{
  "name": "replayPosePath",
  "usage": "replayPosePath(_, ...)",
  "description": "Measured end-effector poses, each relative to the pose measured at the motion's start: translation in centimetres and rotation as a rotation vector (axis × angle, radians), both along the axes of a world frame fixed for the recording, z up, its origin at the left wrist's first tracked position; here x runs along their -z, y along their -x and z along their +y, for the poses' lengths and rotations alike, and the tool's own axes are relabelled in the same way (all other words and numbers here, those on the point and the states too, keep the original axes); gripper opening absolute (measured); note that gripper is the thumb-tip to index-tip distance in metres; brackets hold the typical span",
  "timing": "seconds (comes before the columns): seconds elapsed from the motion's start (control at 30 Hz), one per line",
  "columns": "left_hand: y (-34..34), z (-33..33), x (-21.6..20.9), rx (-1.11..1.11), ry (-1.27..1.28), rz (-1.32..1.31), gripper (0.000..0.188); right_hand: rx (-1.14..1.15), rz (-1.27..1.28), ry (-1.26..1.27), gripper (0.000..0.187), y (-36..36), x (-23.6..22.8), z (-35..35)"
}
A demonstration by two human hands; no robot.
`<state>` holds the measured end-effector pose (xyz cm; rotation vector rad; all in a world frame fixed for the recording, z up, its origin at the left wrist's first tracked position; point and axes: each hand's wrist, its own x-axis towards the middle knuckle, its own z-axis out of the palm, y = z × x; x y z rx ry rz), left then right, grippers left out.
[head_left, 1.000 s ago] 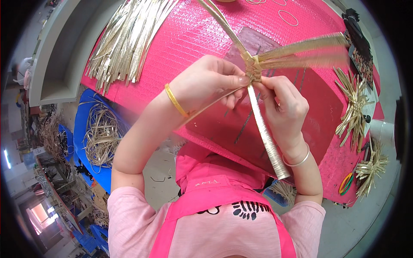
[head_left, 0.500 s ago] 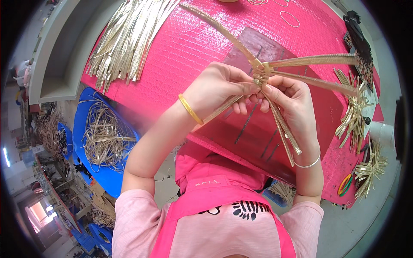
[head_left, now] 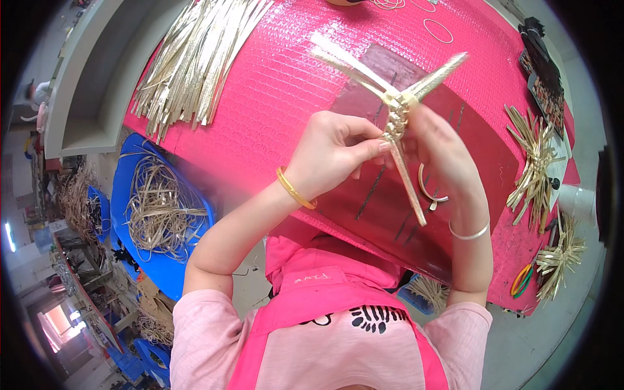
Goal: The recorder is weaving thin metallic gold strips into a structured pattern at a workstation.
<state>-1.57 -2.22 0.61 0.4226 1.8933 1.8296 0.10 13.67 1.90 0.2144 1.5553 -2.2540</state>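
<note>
A braid of flat gold strips (head_left: 397, 116) hangs in front of me over the dark red mat. My left hand (head_left: 338, 151) is closed, with thumb and fingers pinching the lower part of the braid from the left. My right hand (head_left: 445, 146) is beside the braid's upper right, smeared by motion, so its grip does not show. Loose strip ends fan out from the top, a pair to the upper left and another to the upper right. One strip end (head_left: 411, 188) points down between my hands. A short curled strip end (head_left: 429, 192) shows under my right hand.
A pile of gold strips (head_left: 195, 65) covers the far left of the pink tabletop (head_left: 279, 78). Left of it stands a grey open box (head_left: 97, 84); a blue bin (head_left: 162, 260) holds tangled strips. Gold strip bundles (head_left: 534, 162) and coloured rings (head_left: 522, 281) lie at right.
The braid's long strips have swung from the right to the upper left and upper right. My right hand has moved up from the knot's lower side; my left hand still pinches the braid.
</note>
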Motion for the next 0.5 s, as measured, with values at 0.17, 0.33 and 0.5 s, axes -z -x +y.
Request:
replayPosePath(0.17, -0.1, -0.4, 0.9, -0.085, 0.056, 0.2, 0.012, -0.11, 0.076, -0.096, 0.015, -0.5, 0.7, 1.0)
replayPosePath(0.33, -0.7, 0.0, 0.3, -0.061, -0.101, -0.258, 0.016, -0.113, 0.044, -0.061, 0.014, -0.9, 1.1, 1.3)
replayPosePath(0.5, -2.2, -0.6, 0.7, -0.2, -0.163, -0.253, 0.016, -0.253, 0.256, -1.354, 0.025, -2.1, 1.4, 3.9)
